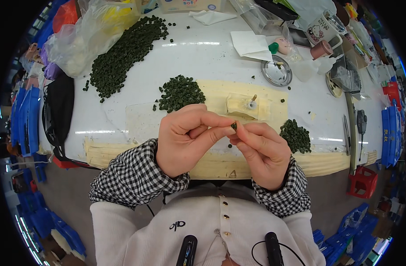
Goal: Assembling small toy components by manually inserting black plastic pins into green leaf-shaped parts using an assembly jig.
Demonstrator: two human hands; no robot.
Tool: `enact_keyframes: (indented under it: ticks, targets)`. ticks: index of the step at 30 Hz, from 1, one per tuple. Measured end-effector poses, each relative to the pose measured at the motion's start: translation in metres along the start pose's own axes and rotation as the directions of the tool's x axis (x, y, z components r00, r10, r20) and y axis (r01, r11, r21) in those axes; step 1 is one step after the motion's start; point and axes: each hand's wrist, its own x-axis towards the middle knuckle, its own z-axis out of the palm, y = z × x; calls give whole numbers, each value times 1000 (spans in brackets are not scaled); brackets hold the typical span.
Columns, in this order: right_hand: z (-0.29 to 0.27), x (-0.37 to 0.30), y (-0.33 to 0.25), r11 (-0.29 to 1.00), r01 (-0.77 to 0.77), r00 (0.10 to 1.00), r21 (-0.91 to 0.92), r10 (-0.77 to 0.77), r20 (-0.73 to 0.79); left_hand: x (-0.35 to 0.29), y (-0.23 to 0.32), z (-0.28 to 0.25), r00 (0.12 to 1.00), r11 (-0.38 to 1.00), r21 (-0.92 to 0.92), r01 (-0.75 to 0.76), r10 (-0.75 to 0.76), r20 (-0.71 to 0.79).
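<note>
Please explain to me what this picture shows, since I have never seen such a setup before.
There is no robot here: these are a person's bare hands, seen from above by a wide fisheye camera worn on the head, which is why straight edges bend. The left hand pinches a small dark piece; the right hand meets it there, though whether it grips too is unclear. On the white table lie a large dark green pile, a medium pile and a small pile, plus a yellowish block beyond the hands and a round dish farther back.
</note>
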Motion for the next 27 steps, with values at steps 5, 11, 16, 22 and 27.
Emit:
enact_keyframes:
  ticks: [5, 11, 16, 22, 27]
  targets:
    - [-1, -1, -1, 998, 22, 1000, -55, -23, -12, 2, 3, -2, 1000, 1000, 11, 18, -18, 17]
    - [1, 1, -3, 999, 27, 999, -45, -29, -34, 3, 5, -4, 1000, 997, 77, -12, 11, 21]
    - [2, 0, -2, 999, 24, 998, -35, -26, -61, 4, 6, -3, 1000, 994, 111, -12, 12, -5]
    - [1, 1, -4, 999, 7, 999, -33, -8, -47, 4, 4, -3, 1000, 992, 122, -13, 13, -3]
    - [1, 1, -5, 1000, 4, 999, -19, -5, -49, 4, -2, -3, 998, 992, 110, -56, 58, -18]
